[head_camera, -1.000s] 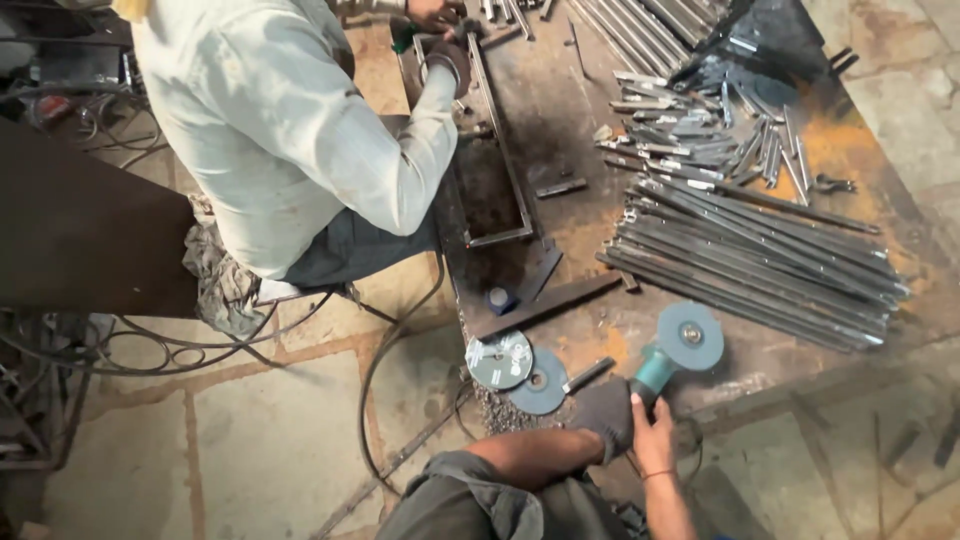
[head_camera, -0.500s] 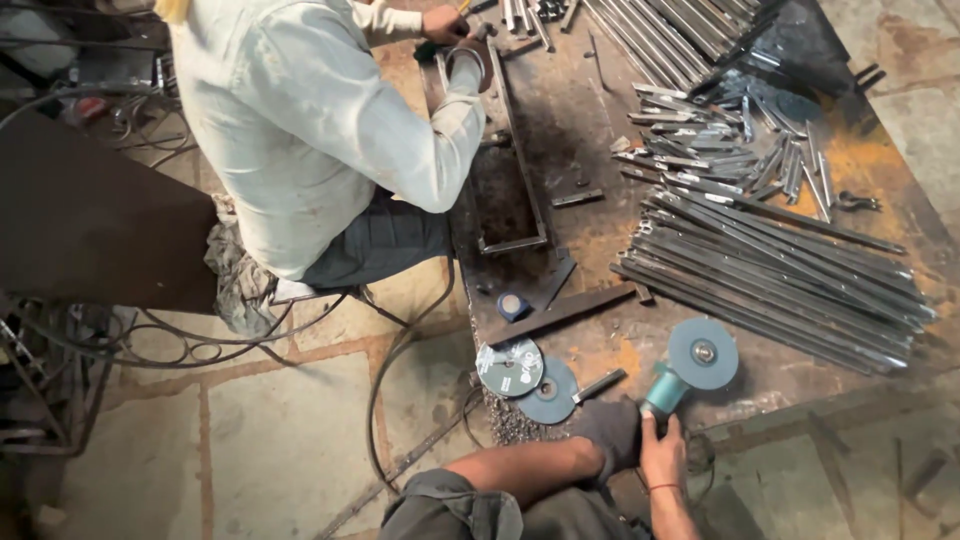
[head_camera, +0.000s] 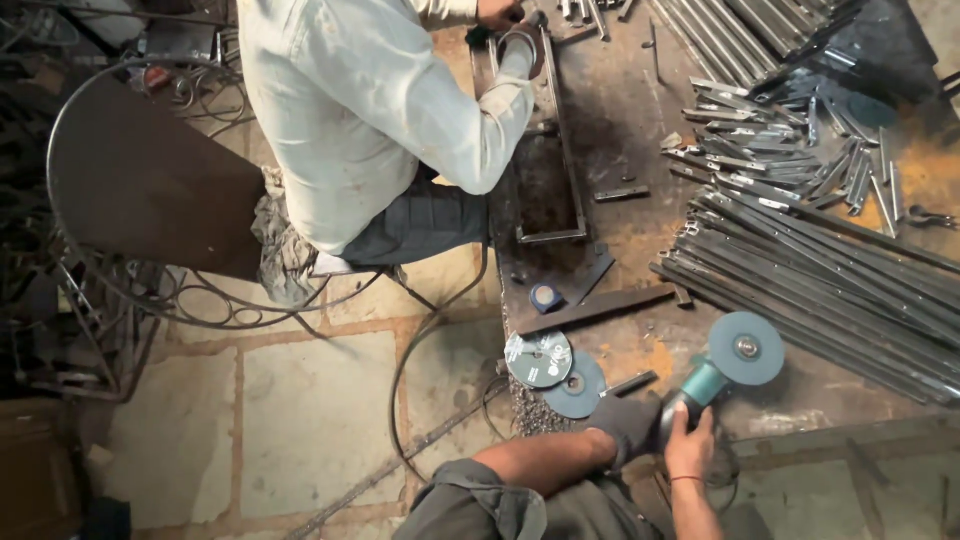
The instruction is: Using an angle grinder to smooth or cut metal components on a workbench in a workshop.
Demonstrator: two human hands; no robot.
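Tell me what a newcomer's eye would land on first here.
The teal angle grinder with its blue-grey disc, held in both hands near the bottom edge of the rusty work table. Next, the long steel bars stacked on the right, and a co-worker in a pale shirt seated at top left.

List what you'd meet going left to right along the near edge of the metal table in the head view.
Two loose discs → left hand in a dark glove → right hand on the grinder body → angle grinder with its blue-grey disc → long steel bars.
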